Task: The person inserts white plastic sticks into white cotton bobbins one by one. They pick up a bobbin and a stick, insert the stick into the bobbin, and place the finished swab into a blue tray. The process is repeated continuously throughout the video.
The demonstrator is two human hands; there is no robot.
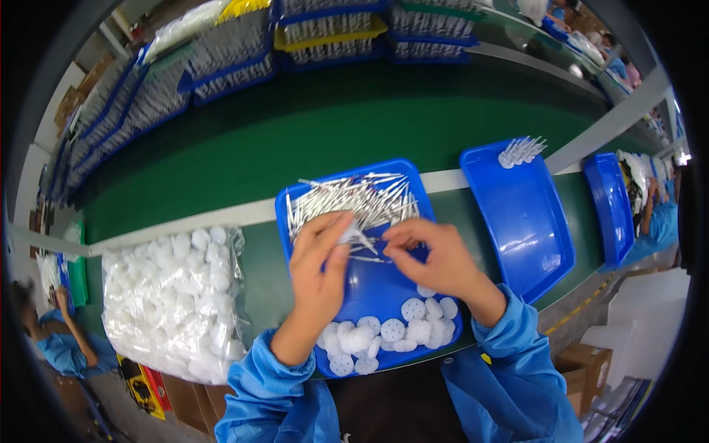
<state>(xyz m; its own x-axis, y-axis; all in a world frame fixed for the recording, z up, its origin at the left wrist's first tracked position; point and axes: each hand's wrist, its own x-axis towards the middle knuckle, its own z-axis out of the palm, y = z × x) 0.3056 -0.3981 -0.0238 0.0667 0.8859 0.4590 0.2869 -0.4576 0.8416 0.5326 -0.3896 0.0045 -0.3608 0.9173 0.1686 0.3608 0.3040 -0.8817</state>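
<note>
Over a blue tray in front of me, my left hand is closed on a translucent white disc, with thin white sticks beside its fingertips. To its right, my right hand is closed in a pinch; what its fingertips hold is too small and blurred to make out. A heap of slim white sticks, some with dark parts, fills the far half of the tray. Along its near end lie several round white discs with holes, partly overlapping.
A clear plastic bag packed with white discs lies at left. Another blue tray on the right bears a small cluster of stick-and-disc pieces at its far corner. Beyond the green conveyor belt stand stacked filled trays. Other people sit at both sides.
</note>
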